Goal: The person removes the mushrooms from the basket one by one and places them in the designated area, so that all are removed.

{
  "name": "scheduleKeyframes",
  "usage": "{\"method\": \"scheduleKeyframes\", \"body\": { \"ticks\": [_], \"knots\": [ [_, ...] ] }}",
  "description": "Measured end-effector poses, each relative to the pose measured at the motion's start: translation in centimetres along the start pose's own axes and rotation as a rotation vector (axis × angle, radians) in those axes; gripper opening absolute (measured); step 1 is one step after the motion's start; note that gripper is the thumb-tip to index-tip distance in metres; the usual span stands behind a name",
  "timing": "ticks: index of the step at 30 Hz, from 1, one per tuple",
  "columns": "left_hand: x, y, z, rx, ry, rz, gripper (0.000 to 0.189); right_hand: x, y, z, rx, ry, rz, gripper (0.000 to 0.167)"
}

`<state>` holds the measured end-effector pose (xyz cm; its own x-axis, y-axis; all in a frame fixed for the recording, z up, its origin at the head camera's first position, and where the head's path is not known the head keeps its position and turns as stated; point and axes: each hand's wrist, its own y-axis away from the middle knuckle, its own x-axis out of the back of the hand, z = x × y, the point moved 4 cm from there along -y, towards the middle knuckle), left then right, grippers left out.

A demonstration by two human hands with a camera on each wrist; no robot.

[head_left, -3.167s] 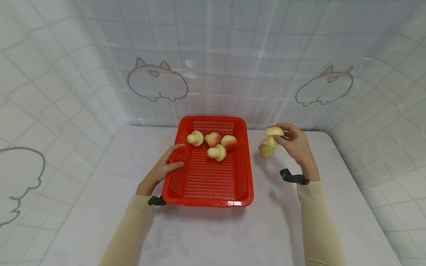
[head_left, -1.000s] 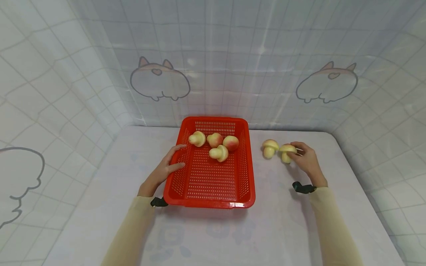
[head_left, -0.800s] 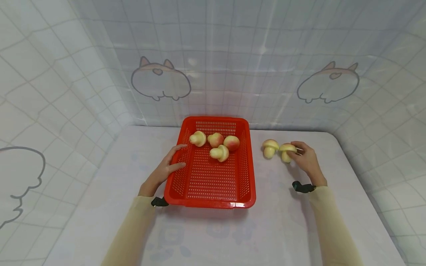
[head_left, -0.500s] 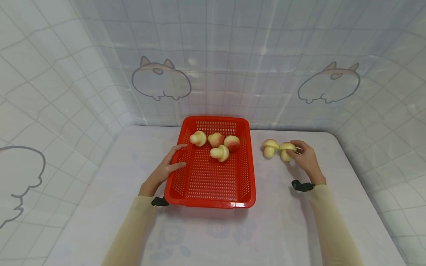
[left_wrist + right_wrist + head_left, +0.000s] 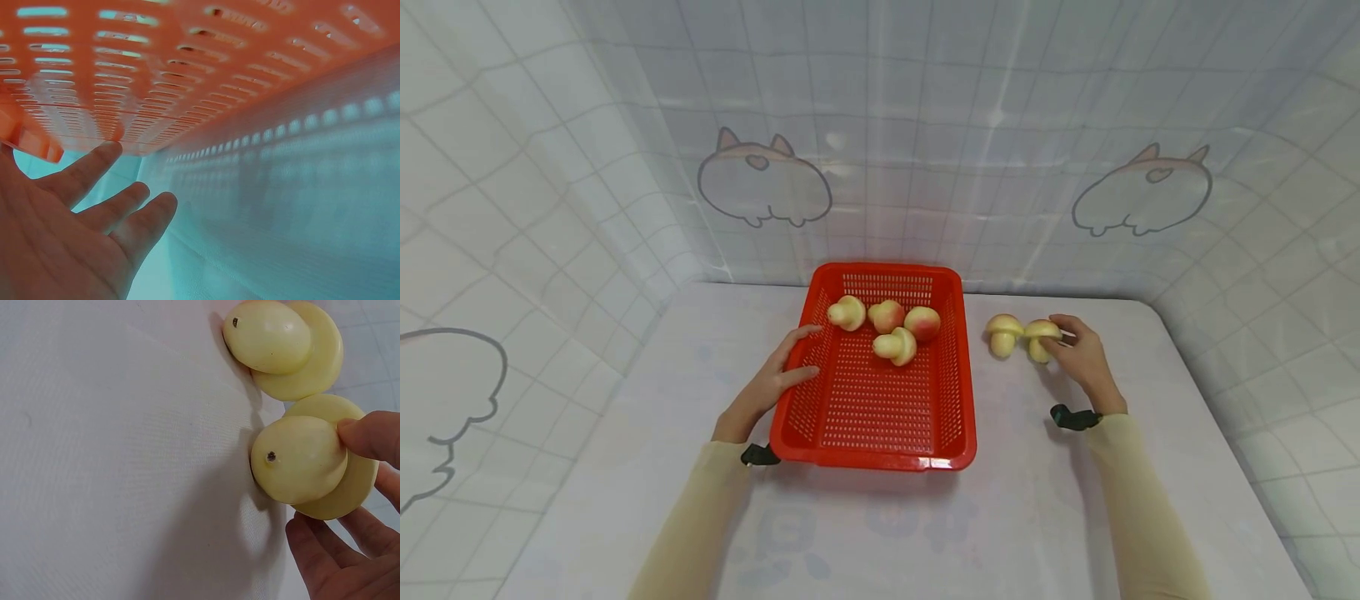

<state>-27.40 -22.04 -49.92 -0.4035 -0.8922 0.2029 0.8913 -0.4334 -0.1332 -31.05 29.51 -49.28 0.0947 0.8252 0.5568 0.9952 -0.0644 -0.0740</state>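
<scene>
My right hand pinches a cream-yellow toy mushroom by its cap, thumb on one side and fingers on the other. It stands upright on the table, stem down. A second toy mushroom stands just left, the caps touching; both stem ends show in the right wrist view. My left hand holds the left rim of a red perforated basket, thumb and forefinger over the edge. In the left wrist view the other fingers extend spread below the rim, outside the wall. Several similar toy mushrooms lie inside the basket's far half.
The white table extends around the basket, with faint printed patterns in front. A white grid-patterned curtain with cartoon animals hangs behind the table, and similar sheets flank both sides.
My right hand has lowered its mushroom from above the second one to the table on its right. Since then both mushrooms have shifted slightly left. The left hand stays on the basket.
</scene>
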Motion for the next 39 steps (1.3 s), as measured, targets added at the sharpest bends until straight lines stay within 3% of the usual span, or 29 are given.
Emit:
{"method": "scheduleKeyframes", "body": {
  "ticks": [9,17,29,35,39],
  "knots": [
    [-0.1,0.1,-0.1,0.000,-0.004,0.005,0.065,-0.1,-0.1,0.1,-0.004,0.008,-0.004,0.062],
    [-0.1,0.0,-0.1,-0.001,-0.019,-0.002,0.063,0.6,-0.1,-0.9,0.041,0.050,-0.007,0.070],
    [0.0,0.1,-0.1,0.000,-0.019,0.000,0.063,0.5,0.0,-7.0,0.147,0.058,0.003,0.081],
    [0.1,0.0,-0.2,0.004,-0.018,-0.001,0.063,-0.4,0.5,-11.2,0.269,-0.010,0.000,0.079],
    [0.2,0.0,-0.3,0.011,-0.023,0.003,0.063,-1.8,0.5,-13.4,0.290,-0.037,-0.044,0.079]
  ]
}}
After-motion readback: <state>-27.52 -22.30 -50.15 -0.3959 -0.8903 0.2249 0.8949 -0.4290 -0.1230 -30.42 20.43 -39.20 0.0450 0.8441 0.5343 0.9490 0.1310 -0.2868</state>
